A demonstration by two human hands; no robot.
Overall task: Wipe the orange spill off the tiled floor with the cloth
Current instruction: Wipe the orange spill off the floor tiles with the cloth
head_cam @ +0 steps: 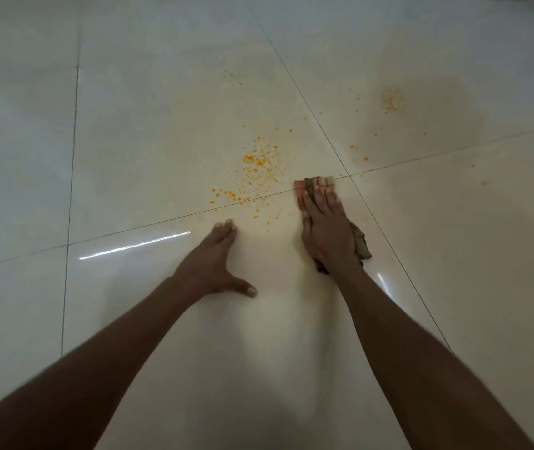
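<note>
Head view, tiled floor [129, 141], glossy pale tiles with thin dark grout lines. No containers in view.

Left hand [217, 258]: flat on the floor, fingers straight and together pointing to about 1 o'clock, thumb splayed toward 4 o'clock. Holds nothing; palm rests on bare tile.

Spill [256, 167]: orange specks and droplets, densest patch at about 12 o'clock from the left hand, with a trail of drops running down across the grout line. Count of distinct patches: two. The second, fainter patch [390, 100] lies at about 1 o'clock from the right hand, well apart from the first. Loose single specks are scattered between and to the right of them; too many and too small to count.

Right hand [325, 232]: one, pressed flat on the cloth [314, 186], fingers straight and pointing to 12 o'clock. Not curled round it; it presses down.

Cloth: one, brownish with a reddish edge, showing past the fingertips and bunched out at the wrist side at 5 o'clock. It sits just right of the dense patch, near the grout crossing.
</note>
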